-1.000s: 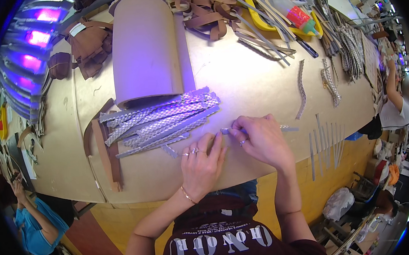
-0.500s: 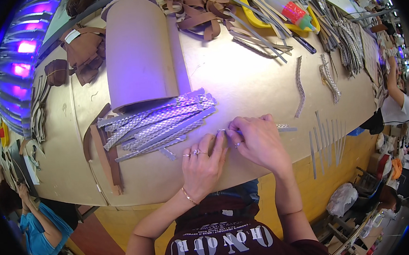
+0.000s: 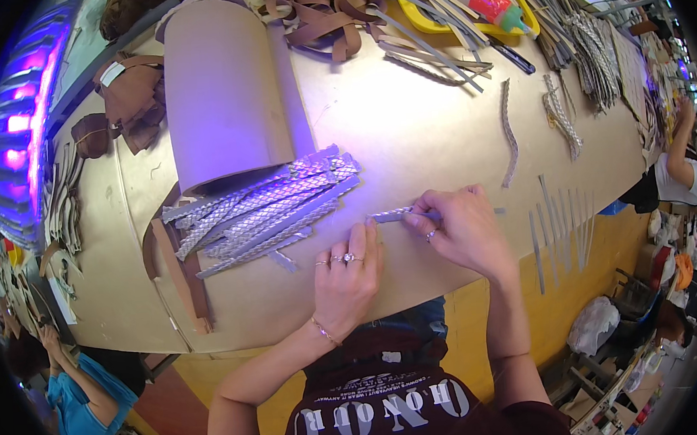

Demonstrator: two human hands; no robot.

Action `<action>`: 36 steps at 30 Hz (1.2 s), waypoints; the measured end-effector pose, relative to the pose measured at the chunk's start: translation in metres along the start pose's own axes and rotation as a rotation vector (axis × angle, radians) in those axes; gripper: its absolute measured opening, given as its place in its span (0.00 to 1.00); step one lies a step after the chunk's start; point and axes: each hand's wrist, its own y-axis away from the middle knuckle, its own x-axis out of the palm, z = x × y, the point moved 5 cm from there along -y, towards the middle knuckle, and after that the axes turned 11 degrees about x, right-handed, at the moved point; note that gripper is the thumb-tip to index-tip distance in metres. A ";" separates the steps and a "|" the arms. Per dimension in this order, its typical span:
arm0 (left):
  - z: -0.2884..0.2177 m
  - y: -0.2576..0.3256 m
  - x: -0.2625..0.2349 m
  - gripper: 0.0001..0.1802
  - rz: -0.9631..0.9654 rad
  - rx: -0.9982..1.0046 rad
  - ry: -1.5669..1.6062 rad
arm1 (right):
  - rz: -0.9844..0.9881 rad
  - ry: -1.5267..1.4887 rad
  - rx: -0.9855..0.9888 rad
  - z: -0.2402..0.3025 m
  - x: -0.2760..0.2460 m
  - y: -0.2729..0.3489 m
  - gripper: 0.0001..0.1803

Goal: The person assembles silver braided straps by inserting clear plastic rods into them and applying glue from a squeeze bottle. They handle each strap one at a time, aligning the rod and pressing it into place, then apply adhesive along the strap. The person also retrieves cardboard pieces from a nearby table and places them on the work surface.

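Already a heap of silvery braided strips (image 3: 263,207) lies finished left of the hands on the tan worktable (image 3: 407,124); the right hand (image 3: 462,230) pinches one short silvery braided strip (image 3: 393,213), the left hand (image 3: 349,278) pressing flat nearby, while plain thin grey strips (image 3: 563,223) wait at right

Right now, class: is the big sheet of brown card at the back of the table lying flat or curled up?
Curled up. The brown card sheet arches into a half roll, its near edge lifted over the pile of silver woven strips.
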 end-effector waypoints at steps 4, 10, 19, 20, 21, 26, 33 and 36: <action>-0.003 -0.002 0.000 0.20 0.029 0.039 -0.093 | 0.018 -0.070 -0.005 -0.004 -0.001 -0.003 0.12; -0.002 -0.002 -0.001 0.20 0.009 0.037 -0.102 | 0.032 -0.112 0.026 -0.006 0.001 -0.006 0.12; -0.002 -0.004 -0.003 0.23 0.042 -0.012 -0.030 | -0.007 -0.059 0.067 -0.001 -0.001 -0.005 0.13; -0.002 -0.004 -0.004 0.24 0.055 -0.043 0.020 | -0.007 -0.055 0.074 -0.001 -0.002 -0.005 0.13; -0.002 -0.004 -0.005 0.25 0.070 -0.066 0.063 | -0.006 -0.052 0.081 -0.001 -0.002 -0.005 0.13; -0.019 -0.010 -0.003 0.33 0.083 -0.022 0.210 | 0.015 -0.020 0.084 -0.002 0.000 -0.010 0.14; -0.028 -0.014 0.016 0.40 0.187 -0.044 0.269 | -0.016 -0.077 0.129 -0.029 -0.006 -0.007 0.17; -0.028 -0.013 0.016 0.39 0.189 -0.056 0.249 | -0.042 -0.246 0.120 -0.041 -0.013 -0.001 0.15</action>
